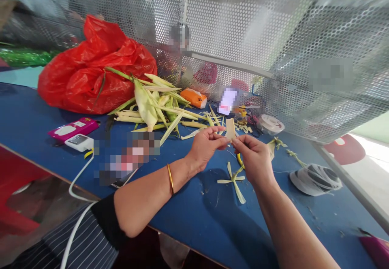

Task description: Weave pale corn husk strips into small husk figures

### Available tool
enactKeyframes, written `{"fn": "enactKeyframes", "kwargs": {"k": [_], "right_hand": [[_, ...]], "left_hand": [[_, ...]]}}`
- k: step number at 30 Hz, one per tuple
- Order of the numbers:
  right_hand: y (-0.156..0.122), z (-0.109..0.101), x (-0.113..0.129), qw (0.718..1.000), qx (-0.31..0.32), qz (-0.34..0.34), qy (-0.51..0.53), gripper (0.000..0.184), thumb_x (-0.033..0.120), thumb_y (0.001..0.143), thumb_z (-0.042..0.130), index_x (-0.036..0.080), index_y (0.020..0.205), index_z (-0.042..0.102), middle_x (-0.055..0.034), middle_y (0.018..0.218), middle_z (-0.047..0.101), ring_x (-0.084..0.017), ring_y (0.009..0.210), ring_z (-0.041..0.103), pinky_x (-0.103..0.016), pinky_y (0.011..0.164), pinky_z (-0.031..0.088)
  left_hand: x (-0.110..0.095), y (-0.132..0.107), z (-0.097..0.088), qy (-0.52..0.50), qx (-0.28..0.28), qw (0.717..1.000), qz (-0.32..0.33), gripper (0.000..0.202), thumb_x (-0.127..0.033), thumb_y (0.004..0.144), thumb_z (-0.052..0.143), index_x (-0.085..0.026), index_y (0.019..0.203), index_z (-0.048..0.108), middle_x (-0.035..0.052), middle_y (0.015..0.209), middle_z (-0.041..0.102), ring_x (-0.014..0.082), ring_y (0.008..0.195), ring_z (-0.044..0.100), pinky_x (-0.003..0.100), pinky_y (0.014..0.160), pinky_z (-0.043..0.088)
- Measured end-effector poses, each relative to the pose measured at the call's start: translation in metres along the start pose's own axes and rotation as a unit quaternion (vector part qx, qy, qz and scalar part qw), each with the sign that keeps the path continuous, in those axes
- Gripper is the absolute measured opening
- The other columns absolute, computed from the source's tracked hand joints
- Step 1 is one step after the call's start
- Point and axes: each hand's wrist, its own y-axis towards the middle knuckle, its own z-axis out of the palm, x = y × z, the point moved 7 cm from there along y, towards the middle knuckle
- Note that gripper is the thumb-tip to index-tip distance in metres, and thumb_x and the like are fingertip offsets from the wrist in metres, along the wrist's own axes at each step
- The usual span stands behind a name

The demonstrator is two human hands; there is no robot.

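My left hand and my right hand meet above the blue table. Both pinch a short pale strip of palm leaf that stands upright between the fingertips. A gold bangle sits on my left wrist. Below the hands lies a small star-shaped piece folded from leaf strips. A heap of green and pale leaf fronds lies behind my left hand.
A red plastic bag sits at the back left. A pink box, a white device with a cable, an orange object, a white round container and a striped bundle lie around. Perforated metal screens close the far side.
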Motion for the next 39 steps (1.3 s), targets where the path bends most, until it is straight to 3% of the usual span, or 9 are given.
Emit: {"fn": "enactKeyframes", "kwargs": {"k": [6, 13, 20, 23, 25, 28, 31, 39], "right_hand": [[0.001, -0.001, 0.002, 1.0, 0.003, -0.006, -0.011, 0.027, 0.041, 0.071, 0.067, 0.019, 0.058, 0.061, 0.0027, 0.051, 0.053, -0.011, 0.049, 0.042, -0.026, 0.049, 0.032], [0.001, 0.004, -0.006, 0.999, 0.026, 0.02, -0.005, 0.029, 0.045, 0.074, 0.068, 0.018, 0.064, 0.067, 0.0006, 0.057, 0.061, -0.013, 0.053, 0.048, -0.027, 0.054, 0.036], [0.0, 0.005, -0.007, 0.999, 0.035, 0.036, 0.004, 0.036, 0.05, 0.07, 0.072, 0.019, 0.055, 0.061, 0.0018, 0.05, 0.055, -0.012, 0.048, 0.044, -0.026, 0.05, 0.034], [0.002, 0.002, -0.005, 0.999, 0.045, 0.018, -0.003, 0.039, 0.052, 0.075, 0.068, 0.019, 0.055, 0.061, 0.0011, 0.051, 0.056, -0.013, 0.051, 0.047, -0.027, 0.053, 0.037], [0.004, -0.003, -0.001, 0.999, 0.026, -0.021, -0.011, 0.03, 0.046, 0.08, 0.066, 0.019, 0.066, 0.066, 0.0003, 0.059, 0.062, -0.015, 0.057, 0.053, -0.028, 0.058, 0.041], [0.002, -0.009, 0.015, 0.988, -0.01, -0.149, -0.045, 0.011, 0.034, 0.081, 0.068, 0.022, 0.081, 0.069, -0.0017, 0.079, 0.068, -0.019, 0.075, 0.061, -0.033, 0.073, 0.048], [-0.006, -0.006, 0.03, 0.959, -0.014, -0.265, -0.094, 0.004, 0.027, 0.084, 0.066, 0.025, 0.081, 0.069, -0.0028, 0.085, 0.067, -0.021, 0.084, 0.062, -0.035, 0.078, 0.049], [-0.013, -0.001, 0.033, 0.929, -0.003, -0.339, -0.149, 0.01, 0.022, 0.089, 0.063, 0.026, 0.083, 0.071, -0.0031, 0.085, 0.065, -0.019, 0.08, 0.064, -0.035, 0.074, 0.05]], "left_hand": [[0.009, -0.001, 0.005, 0.003, 0.035, 0.998, -0.058, 0.019, -0.028, 0.065, 0.082, -0.014, 0.077, 0.074, 0.0028, 0.077, 0.069, 0.0109, 0.071, 0.06, 0.028, 0.071, 0.049], [0.006, 0.001, -0.006, 0.036, -0.032, 0.998, -0.041, 0.005, -0.02, 0.07, 0.077, -0.015, 0.07, 0.074, 0.0013, 0.068, 0.068, 0.0086, 0.065, 0.058, 0.026, 0.073, 0.048], [0.005, 0.0, -0.002, 0.054, -0.003, 0.997, -0.064, 0.004, -0.019, 0.074, 0.073, -0.015, 0.072, 0.073, 0.0024, 0.07, 0.068, 0.0118, 0.069, 0.061, 0.025, 0.064, 0.048], [0.005, -0.001, -0.002, 0.031, -0.008, 0.996, -0.086, 0.004, -0.016, 0.074, 0.072, -0.014, 0.071, 0.072, 0.0025, 0.068, 0.068, 0.0107, 0.065, 0.062, 0.024, 0.064, 0.048], [0.006, -0.001, -0.003, 0.01, -0.013, 0.994, -0.107, 0.003, -0.015, 0.075, 0.072, -0.013, 0.072, 0.072, 0.0028, 0.068, 0.068, 0.0099, 0.064, 0.062, 0.023, 0.063, 0.048], [0.01, -0.003, -0.002, -0.025, -0.004, 0.989, -0.147, 0.002, -0.013, 0.077, 0.071, -0.013, 0.075, 0.072, 0.003, 0.069, 0.069, 0.0091, 0.063, 0.063, 0.021, 0.06, 0.048], [0.014, -0.005, -0.002, -0.06, -0.001, 0.98, -0.192, 0.004, -0.013, 0.078, 0.07, -0.014, 0.074, 0.07, 0.0018, 0.067, 0.067, 0.0084, 0.061, 0.062, 0.019, 0.057, 0.047], [0.022, -0.01, 0.0, -0.111, 0.001, 0.954, -0.277, 0.012, -0.01, 0.083, 0.065, -0.01, 0.072, 0.068, 0.0009, 0.06, 0.063, 0.0058, 0.053, 0.058, 0.015, 0.048, 0.044]]}}
